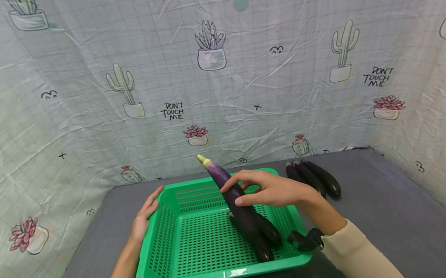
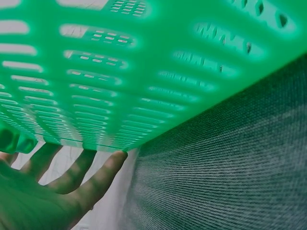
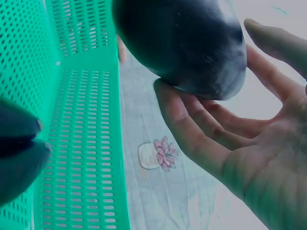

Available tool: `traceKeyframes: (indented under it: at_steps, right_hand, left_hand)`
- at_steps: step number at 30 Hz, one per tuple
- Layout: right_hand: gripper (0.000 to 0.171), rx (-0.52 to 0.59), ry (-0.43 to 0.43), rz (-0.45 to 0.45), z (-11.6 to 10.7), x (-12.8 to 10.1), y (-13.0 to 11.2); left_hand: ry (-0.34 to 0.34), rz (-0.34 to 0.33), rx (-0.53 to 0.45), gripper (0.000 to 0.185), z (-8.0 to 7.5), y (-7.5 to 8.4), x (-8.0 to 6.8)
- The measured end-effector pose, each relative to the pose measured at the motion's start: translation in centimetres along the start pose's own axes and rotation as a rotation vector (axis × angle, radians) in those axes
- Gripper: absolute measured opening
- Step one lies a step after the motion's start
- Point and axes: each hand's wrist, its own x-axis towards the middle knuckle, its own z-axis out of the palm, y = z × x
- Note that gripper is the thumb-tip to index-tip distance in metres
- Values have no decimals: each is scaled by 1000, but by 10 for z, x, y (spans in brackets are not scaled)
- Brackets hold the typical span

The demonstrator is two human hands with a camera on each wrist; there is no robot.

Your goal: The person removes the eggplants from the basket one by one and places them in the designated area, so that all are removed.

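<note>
A dark purple eggplant [image 1: 221,176] with a pale green stem end is held over the basket by my right hand [image 1: 271,189]. Its thumb and fingers grip the sides, stem pointing up and away. In the right wrist view, the fingers curve along the eggplant [image 3: 187,48] and the thumb lies opposite. Other eggplants [image 1: 271,233] lie in the right part of the green plastic basket [image 1: 226,275], partly hidden behind the held one. My left hand [image 1: 143,220] rests at the basket's left rim. The left wrist view shows its extended fingers [image 2: 103,177] touching the slotted outer wall.
Three more eggplants [image 1: 323,179] lie side by side on the dark grey table [image 1: 381,211], right of the basket. Behind the table hangs a pale curtain [image 1: 262,80] printed with potted cacti, which also runs along both sides.
</note>
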Motion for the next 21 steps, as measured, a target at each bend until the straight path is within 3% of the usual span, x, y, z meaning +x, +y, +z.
traceKeyframes:
  at_steps: [10, 16, 21]
  right_hand:
    - [36, 89, 95, -8, -8, -21, 5]
    - [38, 60, 179, 14, -17, -35, 8]
    - [36, 10, 237, -22, -26, -41, 12]
  left_hand:
    - [6, -9, 5, 53, 0, 2, 1]
    - [-14, -6, -22, 53, -1, 2, 1]
    - [-18, -8, -35, 52, -1, 3, 2]
